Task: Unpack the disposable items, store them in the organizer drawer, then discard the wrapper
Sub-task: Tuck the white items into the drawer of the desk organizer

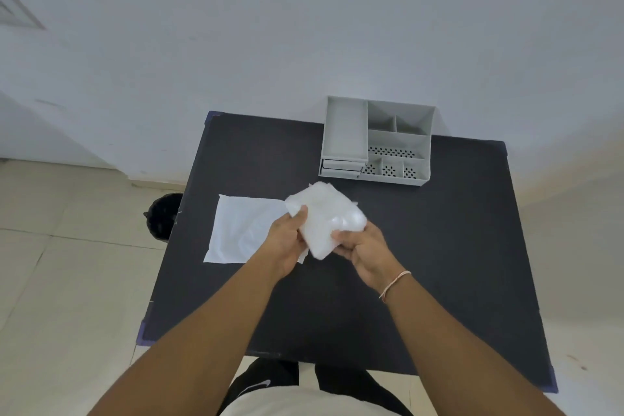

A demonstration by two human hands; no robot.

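Both hands hold a white, translucent plastic pack of disposable items [326, 218] just above the middle of the black table [422, 263]. My left hand [287, 240] grips its left edge and my right hand [363, 246] grips its lower right side. What is inside the pack cannot be made out. A flat white wrapper or sheet [241, 230] lies on the table to the left, partly under my left hand. The grey organizer [376, 140] stands at the table's far edge, with small drawers [341, 168] at its front left pushed in.
A black bin [163, 216] stands on the tiled floor just off the table's left edge. A white wall rises behind the table. The organizer has several open compartments, some with perforated bottoms.
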